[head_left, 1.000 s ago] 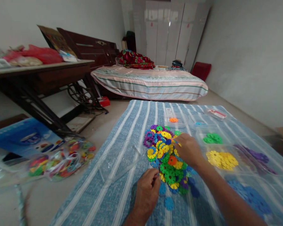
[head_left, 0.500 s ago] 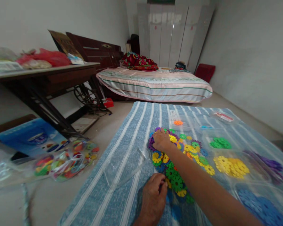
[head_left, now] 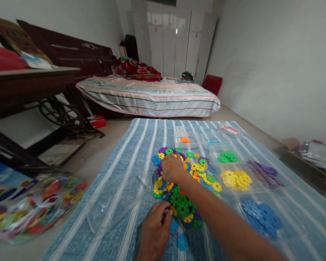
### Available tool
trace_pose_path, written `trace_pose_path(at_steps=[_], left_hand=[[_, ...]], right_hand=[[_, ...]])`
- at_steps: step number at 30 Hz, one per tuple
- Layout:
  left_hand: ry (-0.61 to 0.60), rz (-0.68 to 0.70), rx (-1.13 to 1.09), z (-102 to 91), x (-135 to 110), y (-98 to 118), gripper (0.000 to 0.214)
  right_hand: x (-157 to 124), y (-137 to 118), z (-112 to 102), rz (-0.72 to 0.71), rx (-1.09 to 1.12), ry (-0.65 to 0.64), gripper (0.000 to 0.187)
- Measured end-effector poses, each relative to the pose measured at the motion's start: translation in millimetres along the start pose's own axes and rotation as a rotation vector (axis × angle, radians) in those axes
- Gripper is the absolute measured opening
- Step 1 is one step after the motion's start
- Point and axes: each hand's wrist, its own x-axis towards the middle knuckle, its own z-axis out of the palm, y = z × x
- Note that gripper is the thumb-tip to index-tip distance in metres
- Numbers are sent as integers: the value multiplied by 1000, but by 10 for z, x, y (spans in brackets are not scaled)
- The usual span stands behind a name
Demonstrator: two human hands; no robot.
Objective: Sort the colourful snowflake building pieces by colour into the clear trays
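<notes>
Right hand [head_left: 172,168] ahead of left hand [head_left: 155,228]
Right forearm [head_left: 218,217] extended diagonally, fingers [head_left: 171,157] bent down; left fingers [head_left: 160,206] curled, thumb [head_left: 167,218] alongside

I am watching a blue cloth [head_left: 125,163] with white stripes, which is carrying a mixed pile [head_left: 182,206] of discs around its middle, while a blue disc [head_left: 183,241] is lying near its front. A clear sheet [head_left: 126,211] is lying left of the pile, and clear boxes [head_left: 261,178] are standing to its right and beyond.
</notes>
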Motion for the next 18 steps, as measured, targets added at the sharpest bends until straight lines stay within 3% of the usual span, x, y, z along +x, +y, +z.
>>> trace_pose_path(at_steps=[13, 18], left_hand=[[-80, -80, 4, -10, -2, 26, 18], [-109, -107, -4, -21, -5, 41, 18]], right_hand=[[-574, 264, -180, 27, 98, -30, 25], [-856, 595, -289, 96, 170, 2, 23]])
